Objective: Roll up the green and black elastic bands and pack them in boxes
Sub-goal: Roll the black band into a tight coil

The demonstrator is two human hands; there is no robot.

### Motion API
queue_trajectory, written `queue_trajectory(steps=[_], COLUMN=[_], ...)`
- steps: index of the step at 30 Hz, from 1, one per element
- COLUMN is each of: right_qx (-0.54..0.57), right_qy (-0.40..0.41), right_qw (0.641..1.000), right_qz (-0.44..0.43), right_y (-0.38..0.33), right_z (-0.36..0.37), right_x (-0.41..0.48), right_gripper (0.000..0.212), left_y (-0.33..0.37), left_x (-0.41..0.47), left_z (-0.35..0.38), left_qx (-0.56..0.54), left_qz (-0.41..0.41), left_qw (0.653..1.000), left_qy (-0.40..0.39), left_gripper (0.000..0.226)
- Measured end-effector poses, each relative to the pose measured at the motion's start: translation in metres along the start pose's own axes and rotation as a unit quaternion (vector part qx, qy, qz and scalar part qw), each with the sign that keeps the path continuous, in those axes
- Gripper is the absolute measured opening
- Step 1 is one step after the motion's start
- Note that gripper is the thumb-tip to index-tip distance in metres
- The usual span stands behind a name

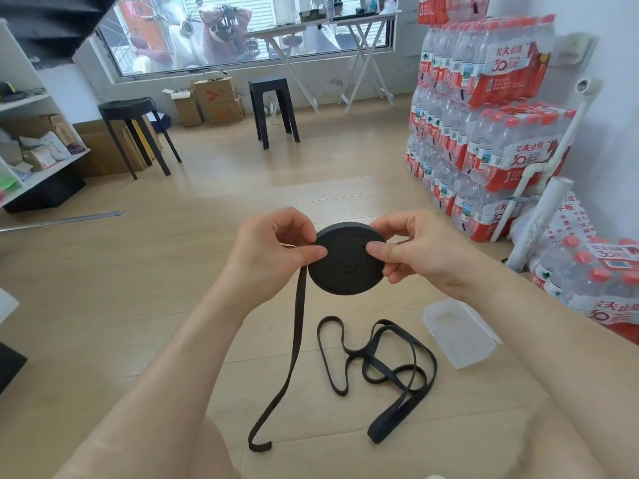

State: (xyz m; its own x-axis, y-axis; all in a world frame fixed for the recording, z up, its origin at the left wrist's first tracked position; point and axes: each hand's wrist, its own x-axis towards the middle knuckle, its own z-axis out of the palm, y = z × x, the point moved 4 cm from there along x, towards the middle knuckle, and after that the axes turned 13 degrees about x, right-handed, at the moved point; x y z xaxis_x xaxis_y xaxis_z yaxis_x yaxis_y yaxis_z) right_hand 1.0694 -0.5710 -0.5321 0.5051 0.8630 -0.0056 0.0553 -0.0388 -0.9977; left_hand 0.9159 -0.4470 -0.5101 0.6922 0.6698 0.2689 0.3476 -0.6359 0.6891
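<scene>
Both hands are up, and between them sits the black roll, a thick flat disc of wound elastic held on edge above the floor. The left hand pinches the roll's left rim, its thumb on the face, and the right hand pinches the right rim the same way. Both sets of fingers are closed on the roll, none spread wide. A loose tail drops from the left of the roll down to the floor, and below the roll a tangle of unwound loops lies waiting. On that showing the black band looks mostly wound but not finished, since those loops have yet to go onto the disc. Down and to the right of the roll lies a clear plastic box, with nothing dark showing through it, so packing looks not yet started for this band. The green band is nowhere in sight, so its progress cannot be judged. The fingertips behind the roll are hidden. The tail's folded end cannot be traced into the loops, so whether they are one strip is unclear, and so is whether the box has a lid on.
</scene>
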Motion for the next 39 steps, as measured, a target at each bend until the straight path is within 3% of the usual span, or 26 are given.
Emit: queue_trajectory(steps=[6,11,17,24,29,31,33,35,37,39], right_qx=[0.064,0.135,0.219,0.263,0.280,0.219,-0.005,-0.237,-0.286,-0.305], right_qy=[-0.010,-0.011,0.007,-0.001,-0.033,-0.060,-0.075,-0.040,-0.001,-0.016], right_qw=[0.998,0.990,0.975,0.964,0.956,0.967,0.992,0.971,0.952,0.936], right_qz=[0.012,0.029,0.040,0.048,0.083,0.112,0.101,0.020,-0.105,-0.174], right_y=[0.000,0.003,0.005,0.008,0.013,0.012,0.007,-0.005,-0.022,-0.029], right_z=[-0.001,0.001,-0.003,-0.001,0.003,0.005,0.001,-0.003,0.005,0.020], right_x=[0.000,0.001,0.003,0.003,0.002,-0.001,-0.004,-0.005,-0.009,-0.015], right_gripper=[0.015,0.015,0.015,0.009,0.020,0.024,0.025,0.036,0.046,0.038], left_y=[-0.002,-0.002,-0.002,0.001,0.003,0.003,0.003,0.006,0.010,0.015], left_x=[0.001,-0.001,-0.002,-0.004,-0.005,-0.005,-0.006,-0.008,-0.010,-0.011], left_z=[-0.001,-0.005,0.002,0.003,-0.001,-0.004,-0.002,0.003,0.008,0.010], left_qx=[-0.021,-0.077,-0.086,-0.093,-0.105,-0.085,-0.026,0.059,0.142,0.188], left_qz=[-0.017,-0.040,-0.048,-0.046,-0.035,-0.030,-0.012,0.014,0.044,0.069], left_qw=[1.000,0.995,0.995,0.994,0.994,0.996,1.000,0.998,0.988,0.978], left_qy=[-0.007,0.042,-0.031,-0.039,-0.013,-0.003,-0.009,-0.032,-0.049,-0.051], left_gripper=[0.021,0.018,0.029,0.037,0.038,0.038,0.042,0.046,0.045,0.041])
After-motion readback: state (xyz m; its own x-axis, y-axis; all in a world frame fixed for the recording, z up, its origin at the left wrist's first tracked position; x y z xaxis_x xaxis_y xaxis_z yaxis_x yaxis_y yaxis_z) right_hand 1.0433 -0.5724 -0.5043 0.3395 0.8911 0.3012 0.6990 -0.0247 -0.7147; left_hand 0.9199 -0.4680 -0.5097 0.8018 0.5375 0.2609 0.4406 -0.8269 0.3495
